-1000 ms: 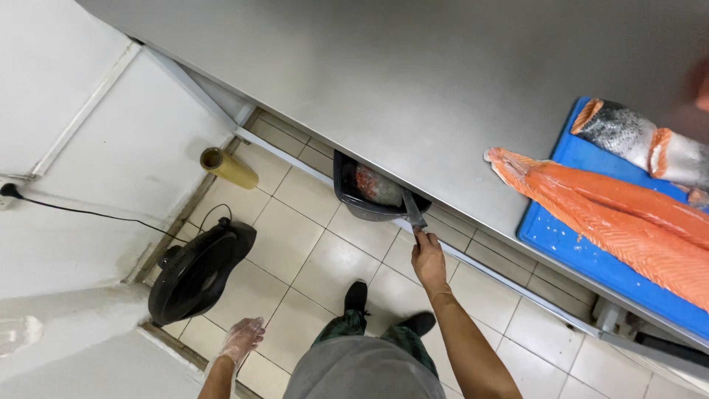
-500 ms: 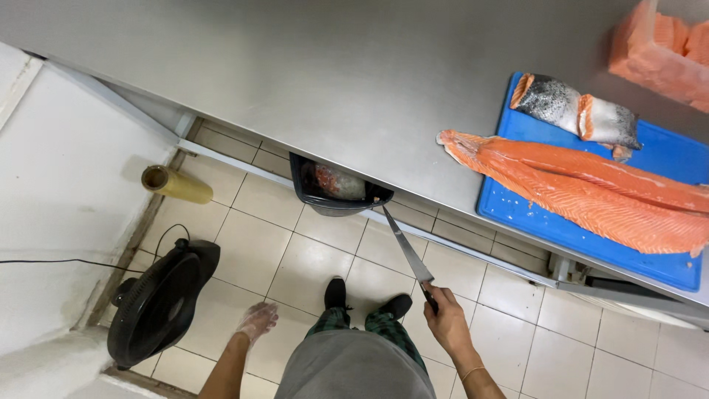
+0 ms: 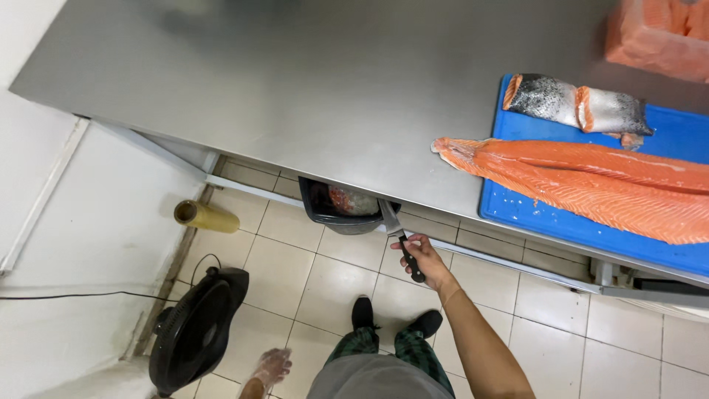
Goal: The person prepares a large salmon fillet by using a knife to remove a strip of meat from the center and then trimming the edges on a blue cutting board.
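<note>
Nearest, the gloved left hand (image 3: 270,366) hangs loosely open over the tiled floor, holding nothing. The right hand (image 3: 422,258) is closed round a black-handled knife (image 3: 399,236), blade pointing up toward the worktop (image 3: 295,96) edge, beside a dark bin (image 3: 343,210) underneath. Farther right, a long orange salmon fillet (image 3: 591,181) lies on a blue cutting board (image 3: 679,140). The worktop's left stretch is bare steel.

Even, bright indoor light falls from above. The brushed stainless-steel desk (image 3: 310,96) shows a soft dull sheen, with a vague dark reflection near its far edge and no hard glare. Beneath the desk lies a band of shade. The pale orange block at the top right corner (image 3: 653,37) is blurred; straight edges lean from wide-angle distortion.
</note>
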